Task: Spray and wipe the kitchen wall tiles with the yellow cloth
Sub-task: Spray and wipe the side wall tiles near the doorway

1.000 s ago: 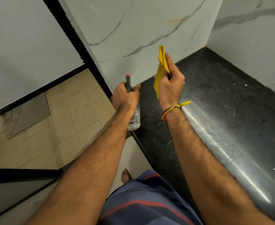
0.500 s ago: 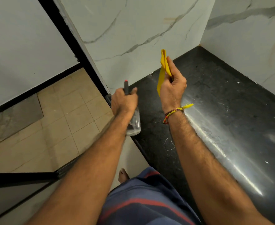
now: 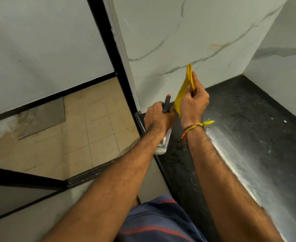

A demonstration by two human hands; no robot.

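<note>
left hand (image 3: 158, 117) grips spray bottle (image 3: 163, 142) | right hand (image 3: 193, 102) fingers pinch yellow cloth (image 3: 184, 89), seemingly folded

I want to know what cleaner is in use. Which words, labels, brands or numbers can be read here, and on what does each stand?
None can be read.
The spray bottle in the left hand is clear, and no label shows on the part not covered by the hand.
The yellow cloth in the right hand is plain.
The wall tiles bear only grey veins.
The black counter bears no writing.
</note>
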